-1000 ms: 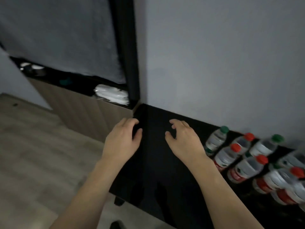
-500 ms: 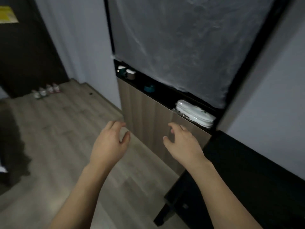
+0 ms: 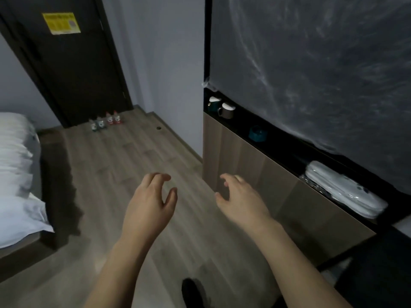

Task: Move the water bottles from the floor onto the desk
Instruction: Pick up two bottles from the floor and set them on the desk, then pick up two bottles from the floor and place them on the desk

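Note:
Several water bottles (image 3: 106,122) with red and green caps stand in a row on the wooden floor, far off in front of a dark door. My left hand (image 3: 151,202) and my right hand (image 3: 239,200) hover side by side over the floor, both empty with fingers curled and apart. The bottles are well beyond both hands. Only a dark corner of the black desk (image 3: 378,274) shows at the lower right; the bottles on it are out of view.
A wooden cabinet (image 3: 255,172) runs along the right, with mugs (image 3: 222,107), a teal dish (image 3: 257,134) and a white packet (image 3: 342,192) in its recess. A bed with a white pillow (image 3: 15,174) stands at the left. Open floor (image 3: 124,161) lies between.
The view has swung left, away from the black desk and its bottles, toward the door and the bottles on the floor. Both hands stay empty and held out in front.

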Motion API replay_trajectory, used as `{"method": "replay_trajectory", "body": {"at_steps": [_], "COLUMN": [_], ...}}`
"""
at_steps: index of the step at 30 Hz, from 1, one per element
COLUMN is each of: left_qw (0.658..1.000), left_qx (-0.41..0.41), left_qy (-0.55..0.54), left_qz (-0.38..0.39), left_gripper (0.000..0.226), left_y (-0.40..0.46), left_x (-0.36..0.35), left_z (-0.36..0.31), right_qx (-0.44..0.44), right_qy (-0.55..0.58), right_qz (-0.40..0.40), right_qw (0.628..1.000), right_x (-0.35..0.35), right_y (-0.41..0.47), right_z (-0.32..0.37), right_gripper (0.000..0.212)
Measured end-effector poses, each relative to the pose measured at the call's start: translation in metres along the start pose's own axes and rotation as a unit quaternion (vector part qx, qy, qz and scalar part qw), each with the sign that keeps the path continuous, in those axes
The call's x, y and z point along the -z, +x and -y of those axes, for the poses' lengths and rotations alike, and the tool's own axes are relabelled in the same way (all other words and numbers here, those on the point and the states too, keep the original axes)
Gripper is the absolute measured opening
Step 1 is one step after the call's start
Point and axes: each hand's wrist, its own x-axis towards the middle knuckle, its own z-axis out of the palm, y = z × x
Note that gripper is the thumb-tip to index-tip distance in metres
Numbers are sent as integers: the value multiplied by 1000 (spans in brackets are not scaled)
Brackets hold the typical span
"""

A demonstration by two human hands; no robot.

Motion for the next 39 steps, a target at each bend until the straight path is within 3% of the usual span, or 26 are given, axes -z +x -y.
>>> {"method": "replay_trajectory", "body": {"at_steps": [8, 14, 21, 29, 33, 39], "left_qw": [997, 993, 991, 991, 990, 993], "left_qx": [18, 66, 100, 98, 96, 93], "left_qy": [73, 75, 70, 66, 71, 73], "left_qz": [-23, -56, -57, -66, -72, -28], "left_gripper": [38, 42, 40, 41, 42, 41], "left_y": [158, 238, 326, 471, 549, 635], "left_x": [22, 46, 28, 40, 53, 41], "left_z": [69, 125, 211, 330, 388, 451], "right_qx": [62, 120, 123, 147, 161, 138], "right_qy": [62, 81, 68, 63, 67, 43], "right_qz": [-5, 21, 51, 57, 20, 62], "right_qw": [996, 989, 989, 985, 985, 988], "right_x": [-27, -51, -101, -157, -175, -219], "right_y": [176, 283, 392, 553, 636, 721], "right_z": [70, 132, 172, 270, 318, 348], "right_gripper": [45, 54, 53, 58, 54, 55]}}
